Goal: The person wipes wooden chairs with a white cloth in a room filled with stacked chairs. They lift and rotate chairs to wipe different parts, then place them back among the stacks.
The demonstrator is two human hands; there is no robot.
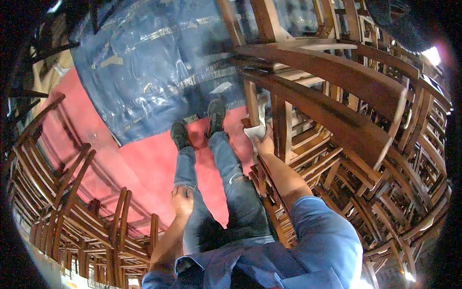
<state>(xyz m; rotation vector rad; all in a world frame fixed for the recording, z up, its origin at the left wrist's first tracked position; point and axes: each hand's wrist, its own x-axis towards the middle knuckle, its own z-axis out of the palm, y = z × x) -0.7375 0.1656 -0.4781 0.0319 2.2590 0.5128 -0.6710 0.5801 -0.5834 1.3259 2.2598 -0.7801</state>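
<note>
My right hand (264, 145) is closed on a thin white sheet (257, 129), which could be paper or cloth. The sheet lies against an upright brown wooden leg (251, 103) of the chair-like frame beside me. On my left knee rests my left hand (182, 200), fingers loosely bent and holding nothing. Its palm is hidden. Two broad, curved wooden boards (332, 111) reach out to the right above the right hand. Slatted wooden parts (308, 144) show just past the hand.
Stacked wooden chairs (409, 202) crowd the right side. More wooden frames (72, 226) stand at lower left. Pink-red flooring (144, 168) lies under my dark shoes (216, 115), and a taped, shiny blue sheet (154, 72) spreads beyond them.
</note>
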